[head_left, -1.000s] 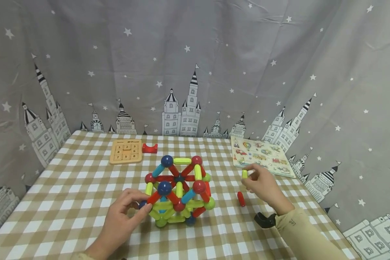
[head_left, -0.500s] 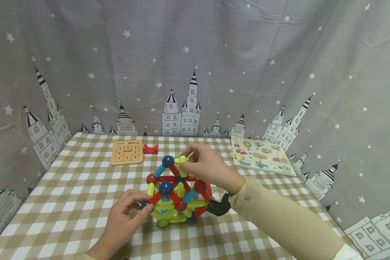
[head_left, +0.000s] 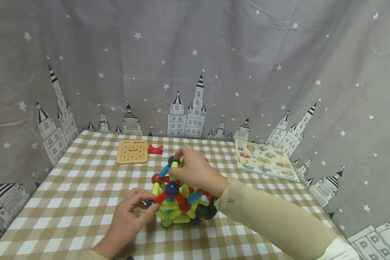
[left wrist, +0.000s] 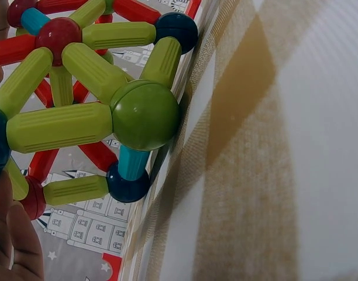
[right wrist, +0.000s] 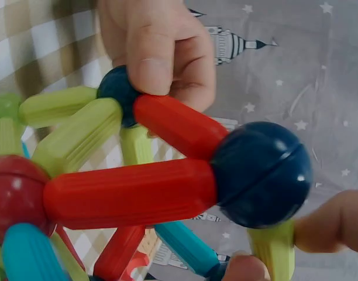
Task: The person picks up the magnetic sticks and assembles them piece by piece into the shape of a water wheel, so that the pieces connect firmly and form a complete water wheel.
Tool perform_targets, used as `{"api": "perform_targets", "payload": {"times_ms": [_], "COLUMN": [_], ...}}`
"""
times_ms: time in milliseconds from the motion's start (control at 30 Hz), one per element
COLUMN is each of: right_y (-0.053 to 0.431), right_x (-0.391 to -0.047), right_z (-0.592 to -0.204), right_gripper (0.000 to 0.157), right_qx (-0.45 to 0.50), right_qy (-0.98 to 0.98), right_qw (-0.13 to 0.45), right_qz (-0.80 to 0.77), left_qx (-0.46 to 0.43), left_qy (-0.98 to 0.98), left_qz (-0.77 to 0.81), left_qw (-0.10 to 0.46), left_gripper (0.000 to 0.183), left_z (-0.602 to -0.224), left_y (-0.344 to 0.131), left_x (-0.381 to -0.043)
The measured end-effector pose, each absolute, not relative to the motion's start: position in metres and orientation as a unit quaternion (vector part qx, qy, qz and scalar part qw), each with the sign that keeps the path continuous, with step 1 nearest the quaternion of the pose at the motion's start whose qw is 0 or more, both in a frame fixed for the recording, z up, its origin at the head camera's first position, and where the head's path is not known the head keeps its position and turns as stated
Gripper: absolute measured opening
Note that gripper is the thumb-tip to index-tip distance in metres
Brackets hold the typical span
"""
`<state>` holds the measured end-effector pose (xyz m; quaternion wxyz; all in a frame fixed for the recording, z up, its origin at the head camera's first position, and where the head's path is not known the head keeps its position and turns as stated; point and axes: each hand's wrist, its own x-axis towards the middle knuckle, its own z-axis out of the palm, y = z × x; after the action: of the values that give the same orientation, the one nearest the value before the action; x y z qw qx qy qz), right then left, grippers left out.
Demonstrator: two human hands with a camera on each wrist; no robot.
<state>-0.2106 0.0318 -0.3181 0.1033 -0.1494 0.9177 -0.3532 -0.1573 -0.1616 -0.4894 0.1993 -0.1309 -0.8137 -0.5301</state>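
Note:
A magnetic rod-and-ball structure (head_left: 185, 206) of red, yellow-green and light blue rods with coloured balls stands on the checked cloth. My left hand (head_left: 130, 215) pinches a dark blue ball (right wrist: 116, 91) at its left corner. Over the top, my right hand (head_left: 196, 170) holds a yellow-green magnetic rod (head_left: 174, 169) between thumb and finger. In the right wrist view the rod's end meets the underside of a dark blue ball (right wrist: 264, 174) as that camera sees it. The left wrist view shows the lower green ball (left wrist: 145, 115) close up. My right hand hides the structure's upper right part.
A wooden number puzzle (head_left: 132, 152) and a red curved block (head_left: 155, 149) lie at the back left. At the back right lies a picture board (head_left: 265, 159). A grey curtain (head_left: 195, 72) hangs behind the table. A dark wrist device (head_left: 207, 210) is beside the structure's right side.
My right hand came left from the table's right side, carrying the yellow-green rod to the structure's top, then to the front dark blue ball. The left hand kept its grip.

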Motion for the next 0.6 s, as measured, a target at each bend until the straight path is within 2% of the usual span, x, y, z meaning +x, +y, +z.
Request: {"api": "perform_targets", "payload": {"times_ms": [133,400,533,600], "right_y": [0.03,0.037,0.05,0.056], "right_x": [-0.21,-0.212,-0.219,-0.225], "right_z": [-0.321,-0.32,-0.313,-0.311], "right_gripper": [0.037,0.029,0.024,0.028], "right_qx": [-0.146,-0.155,-0.174,-0.195], "right_qy": [0.916,0.916,0.91,0.91], "right_qw": [0.101,0.106,0.047,0.009], "right_qz": [-0.361,-0.355,-0.374,-0.365], "left_qx": [-0.132,-0.136,-0.132,-0.129], "left_qy": [-0.815,-0.812,-0.815,-0.816], "left_qz": [-0.529,-0.529,-0.527,-0.526], "left_qw": [0.197,0.205,0.202,0.2], "left_gripper": [0.017,0.019,0.017,0.016], "left_z": [-0.491,-0.492,-0.49,-0.489], "left_y": [-0.161,-0.161,-0.161,-0.162], "left_x": [-0.158,-0.158,-0.157,-0.157]}}
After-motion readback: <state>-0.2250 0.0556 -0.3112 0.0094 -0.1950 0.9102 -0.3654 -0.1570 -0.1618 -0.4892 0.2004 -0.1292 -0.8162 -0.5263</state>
